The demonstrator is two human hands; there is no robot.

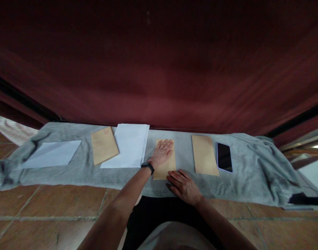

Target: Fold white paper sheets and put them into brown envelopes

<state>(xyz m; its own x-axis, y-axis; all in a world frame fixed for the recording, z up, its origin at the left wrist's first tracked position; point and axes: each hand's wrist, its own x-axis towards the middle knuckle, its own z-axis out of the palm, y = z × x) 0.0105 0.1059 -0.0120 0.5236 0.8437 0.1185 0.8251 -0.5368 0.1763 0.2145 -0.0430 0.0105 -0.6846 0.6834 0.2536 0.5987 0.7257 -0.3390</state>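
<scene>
A brown paper envelope point(161, 172) lies flat in front of me on the grey cloth. My left hand point(162, 152), with a dark band on the wrist, rests flat on its upper part, fingers stretched out. At its lower right edge lies my right hand point(185, 185), fingers extended, the fingertips on the envelope's corner and the rest over the cloth. To the left, another brown envelope or small stack of them point(104, 146) overlaps white paper sheets point(131, 146). A further brown envelope point(205, 155) lies to the right.
The grey cloth point(80, 177) covers a long low surface against a dark red panel point(153, 86). A phone point(224, 157) lies right of the right-hand envelope. At far left is a white sheet point(54, 152). Brown floor tiles point(65, 201) show in front.
</scene>
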